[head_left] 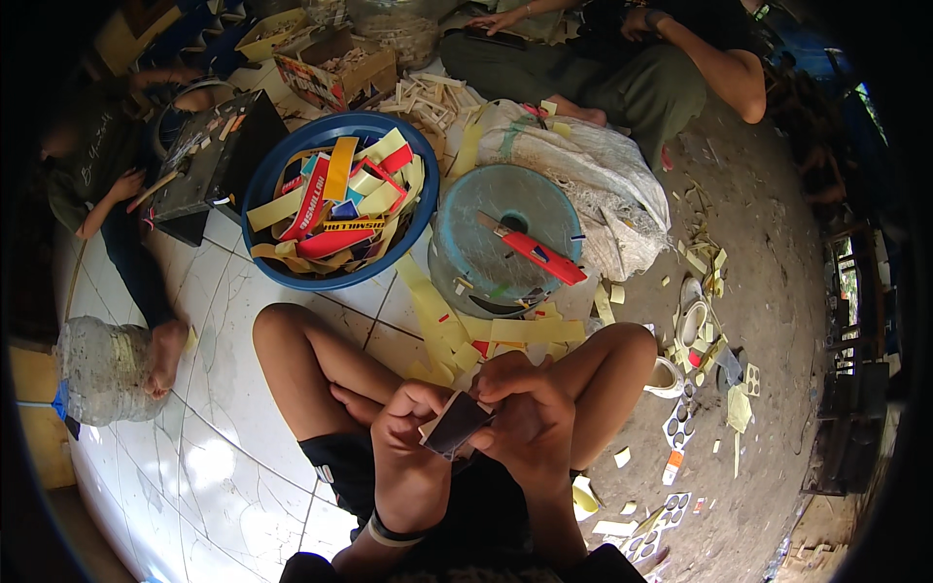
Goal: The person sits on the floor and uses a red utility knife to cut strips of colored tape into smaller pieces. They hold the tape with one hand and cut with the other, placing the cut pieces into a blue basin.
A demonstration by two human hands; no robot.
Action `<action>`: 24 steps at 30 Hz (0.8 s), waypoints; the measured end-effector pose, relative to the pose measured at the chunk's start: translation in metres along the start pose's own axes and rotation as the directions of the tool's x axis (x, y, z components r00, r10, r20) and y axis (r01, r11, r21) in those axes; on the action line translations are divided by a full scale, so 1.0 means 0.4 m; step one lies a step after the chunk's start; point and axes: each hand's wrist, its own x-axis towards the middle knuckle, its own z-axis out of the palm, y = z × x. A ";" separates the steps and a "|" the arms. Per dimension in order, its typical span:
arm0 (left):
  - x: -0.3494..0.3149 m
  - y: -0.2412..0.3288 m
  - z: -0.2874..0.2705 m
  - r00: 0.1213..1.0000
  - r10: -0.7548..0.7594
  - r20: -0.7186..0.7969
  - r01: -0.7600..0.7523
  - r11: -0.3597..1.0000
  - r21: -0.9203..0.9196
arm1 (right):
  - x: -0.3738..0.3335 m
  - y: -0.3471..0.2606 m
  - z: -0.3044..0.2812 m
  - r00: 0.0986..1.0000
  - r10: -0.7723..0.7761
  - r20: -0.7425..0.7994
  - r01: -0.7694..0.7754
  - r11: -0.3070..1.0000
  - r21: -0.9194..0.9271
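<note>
A small flat block (457, 424) with a dark face and a pale edge is held between my two hands above my lap. My left hand (408, 432) grips its left side with bent fingers. On its right side, my right hand (530, 413) is closed with the thumb and fingers at the corner. Beyond my hands, a red-handled cutter knife (533, 249) lies across a round grey-blue plastic tub (466, 219). Yellowish paper strips (535, 330) are scattered between the tub and my legs.
Left of the tub stands a blue basin (257, 228) full of coloured strips. Behind are a cardboard box (335, 83), wooden sticks (432, 102) and a white sack (603, 185). Other people sit at far left and far right. Scraps litter the right floor (748, 291).
</note>
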 end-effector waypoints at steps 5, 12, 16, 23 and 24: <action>0.007 -0.002 -0.022 0.998 0.011 0.060 -0.006 0.997 -0.082 | 0.002 -0.018 -0.007 0.991 0.132 -0.005 -0.128 0.972 0.199; 0.009 -0.013 -0.044 0.994 0.067 0.090 -0.071 0.996 0.048 | 0.005 0.017 -0.013 0.998 0.027 0.062 -0.030 0.998 0.057; 0.008 -0.014 -0.044 0.992 0.083 0.098 -0.089 0.994 0.056 | -0.006 0.008 0.003 0.995 0.101 0.025 -0.103 0.987 0.127; 0.022 -0.018 -0.050 0.984 0.131 0.122 -0.144 0.984 0.105 | -0.005 0.000 0.030 0.995 0.097 0.025 -0.099 0.987 0.124; 0.023 -0.016 -0.049 0.986 0.115 0.120 -0.125 0.990 0.073 | -0.005 0.000 0.030 0.996 0.087 0.024 -0.089 0.988 0.129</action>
